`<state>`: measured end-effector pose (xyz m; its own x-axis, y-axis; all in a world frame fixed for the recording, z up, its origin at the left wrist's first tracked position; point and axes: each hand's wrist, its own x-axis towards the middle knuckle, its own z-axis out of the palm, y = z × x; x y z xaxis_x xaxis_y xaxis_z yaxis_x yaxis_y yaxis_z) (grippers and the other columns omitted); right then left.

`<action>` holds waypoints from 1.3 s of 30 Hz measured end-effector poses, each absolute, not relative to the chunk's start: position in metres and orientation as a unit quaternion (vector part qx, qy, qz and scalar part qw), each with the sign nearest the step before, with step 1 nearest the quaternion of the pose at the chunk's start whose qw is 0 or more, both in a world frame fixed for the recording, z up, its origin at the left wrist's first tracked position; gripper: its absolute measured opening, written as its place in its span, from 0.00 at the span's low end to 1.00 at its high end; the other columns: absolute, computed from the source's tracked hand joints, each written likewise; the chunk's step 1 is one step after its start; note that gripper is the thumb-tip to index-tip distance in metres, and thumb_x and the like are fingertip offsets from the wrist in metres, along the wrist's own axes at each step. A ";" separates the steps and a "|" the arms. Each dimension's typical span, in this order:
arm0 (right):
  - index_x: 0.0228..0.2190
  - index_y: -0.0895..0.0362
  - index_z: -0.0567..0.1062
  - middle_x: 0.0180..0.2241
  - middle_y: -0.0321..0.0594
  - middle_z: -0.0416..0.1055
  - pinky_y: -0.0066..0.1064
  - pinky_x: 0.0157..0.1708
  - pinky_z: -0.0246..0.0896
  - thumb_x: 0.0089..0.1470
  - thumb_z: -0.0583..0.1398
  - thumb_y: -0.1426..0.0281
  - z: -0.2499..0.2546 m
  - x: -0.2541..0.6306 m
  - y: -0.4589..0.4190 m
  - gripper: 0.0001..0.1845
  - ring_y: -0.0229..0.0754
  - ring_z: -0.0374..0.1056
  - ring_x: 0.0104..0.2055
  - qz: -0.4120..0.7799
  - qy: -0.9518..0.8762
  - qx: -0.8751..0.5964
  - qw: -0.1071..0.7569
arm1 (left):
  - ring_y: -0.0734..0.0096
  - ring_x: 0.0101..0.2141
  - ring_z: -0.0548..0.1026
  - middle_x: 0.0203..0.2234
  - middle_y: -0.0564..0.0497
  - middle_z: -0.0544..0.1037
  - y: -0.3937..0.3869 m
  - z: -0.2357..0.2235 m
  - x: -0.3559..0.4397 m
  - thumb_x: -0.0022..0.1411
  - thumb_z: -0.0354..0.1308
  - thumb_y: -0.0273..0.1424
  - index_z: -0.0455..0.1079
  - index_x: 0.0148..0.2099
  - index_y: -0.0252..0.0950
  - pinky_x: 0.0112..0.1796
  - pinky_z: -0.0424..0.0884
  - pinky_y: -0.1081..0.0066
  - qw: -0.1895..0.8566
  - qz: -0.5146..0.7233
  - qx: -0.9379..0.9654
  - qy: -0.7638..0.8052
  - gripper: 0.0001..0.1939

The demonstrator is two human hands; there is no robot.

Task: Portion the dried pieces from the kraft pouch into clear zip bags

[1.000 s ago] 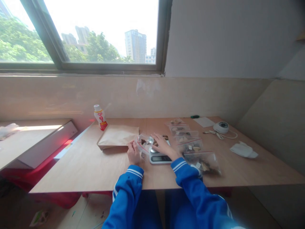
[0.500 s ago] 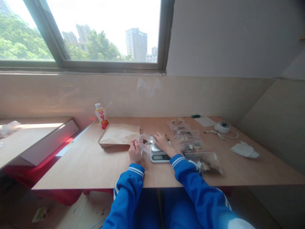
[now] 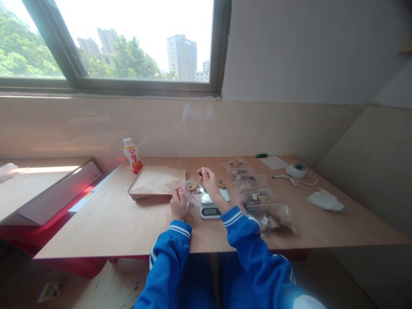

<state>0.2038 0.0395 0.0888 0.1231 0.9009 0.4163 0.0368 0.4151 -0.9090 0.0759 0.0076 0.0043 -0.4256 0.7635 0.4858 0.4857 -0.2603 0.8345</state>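
Note:
My left hand [image 3: 179,203] is closed on the edge of a clear zip bag [image 3: 192,196] with a red seal line, its mouth apart and brown dried pieces inside. My right hand [image 3: 209,182] is raised over the bag and the scale, fingers pinched round a small dark brown dried piece [image 3: 201,174] whose kind I cannot make out. Under the right wrist sits a silver and white digital kitchen scale [image 3: 210,211]; its reading is too small to tell. More brown dried pieces [image 3: 222,184] lie at the scale's far side, partly behind the wrist.
Several filled zip bags [image 3: 272,218] lie in a row right of the scale. A brown paper bag [image 3: 159,182] and a white and red bottle [image 3: 133,156] are at the left. A white dome camera [image 3: 296,170] with a cable, a paper sheet [image 3: 273,162] and a white wrapper [image 3: 325,200] are farther right.
My right hand has lifted off the scale and moved left toward the bag, a dark piece now between its fingers. My left hand still holds the bag. The view has shifted slightly.

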 end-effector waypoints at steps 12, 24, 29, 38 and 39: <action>0.34 0.56 0.73 0.32 0.38 0.73 0.27 0.33 0.64 0.58 0.51 0.62 0.069 0.184 0.031 0.15 0.38 0.69 0.33 0.419 -0.642 -0.383 0.515 | 0.64 0.30 0.76 0.30 0.45 0.77 0.007 0.007 0.075 0.65 0.42 0.39 0.64 0.43 0.36 0.30 0.69 0.67 0.139 0.604 0.499 0.605 0.15; 0.50 0.49 0.69 0.48 0.37 0.72 0.34 0.49 0.61 0.60 0.49 0.71 0.090 0.227 0.001 0.19 0.41 0.69 0.49 0.275 -0.769 -0.367 0.445 | 0.64 0.31 0.76 0.30 0.46 0.76 0.008 0.006 0.075 0.65 0.42 0.39 0.63 0.42 0.37 0.32 0.70 0.67 0.156 0.621 0.482 0.597 0.14; 0.49 0.55 0.69 0.49 0.44 0.71 0.34 0.47 0.64 0.58 0.46 0.73 0.053 0.270 0.038 0.20 0.39 0.68 0.49 0.211 -0.697 -0.477 0.493 | 0.64 0.30 0.76 0.30 0.46 0.76 0.008 0.006 0.075 0.65 0.42 0.40 0.63 0.43 0.37 0.31 0.69 0.67 0.158 0.627 0.477 0.595 0.15; 0.38 0.59 0.76 0.42 0.48 0.71 0.46 0.52 0.55 0.49 0.58 0.74 0.017 0.301 0.053 0.12 0.48 0.64 0.47 0.145 -0.715 -0.555 0.401 | 0.64 0.36 0.76 0.35 0.44 0.77 0.008 0.010 0.075 0.63 0.44 0.41 0.63 0.41 0.36 0.38 0.70 0.65 0.217 0.707 0.389 0.550 0.15; 0.35 0.59 0.76 0.40 0.48 0.72 0.45 0.51 0.55 0.51 0.57 0.75 0.018 0.301 0.052 0.10 0.48 0.65 0.46 0.139 -0.716 -0.557 0.397 | 0.64 0.36 0.76 0.35 0.44 0.77 0.009 0.010 0.074 0.63 0.44 0.41 0.63 0.41 0.36 0.38 0.70 0.65 0.215 0.713 0.376 0.551 0.14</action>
